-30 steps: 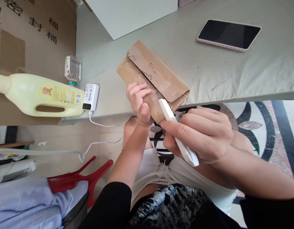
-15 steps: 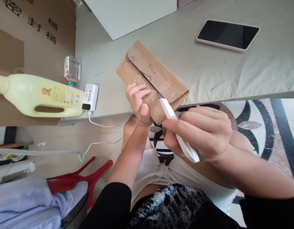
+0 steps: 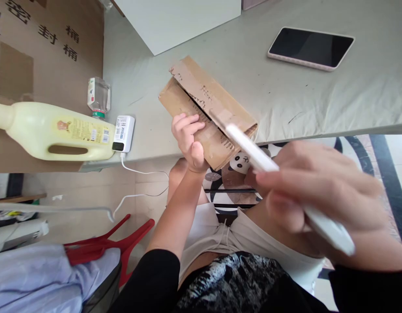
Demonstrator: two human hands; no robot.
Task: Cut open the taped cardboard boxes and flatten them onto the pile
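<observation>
A small brown cardboard box (image 3: 220, 104) lies tilted at the table's front edge, a dark slit running along its top between ragged tape edges. My left hand (image 3: 189, 139) is closed on its near side, with the fingers over the top by the slit and the thumb folded in. In my right hand (image 3: 318, 187), smeared by motion, is a white utility knife (image 3: 253, 150). Its blurred blade points up-left over the slit near the box's right end. Whether the blade touches the cardboard I cannot tell.
On the cloth-covered table (image 3: 142, 78) are a phone (image 3: 311, 48), a white power device (image 3: 123, 132) with a cable, a yellow jug (image 3: 57, 130) and a clear bottle (image 3: 99, 95). A large carton (image 3: 67, 61) stands left; a red chair (image 3: 132, 234) is below.
My right hand has pulled the utility knife back toward the lower right, and the blade has come out of the slit. The box's flap sits a little more raised; my left hand stays put.
</observation>
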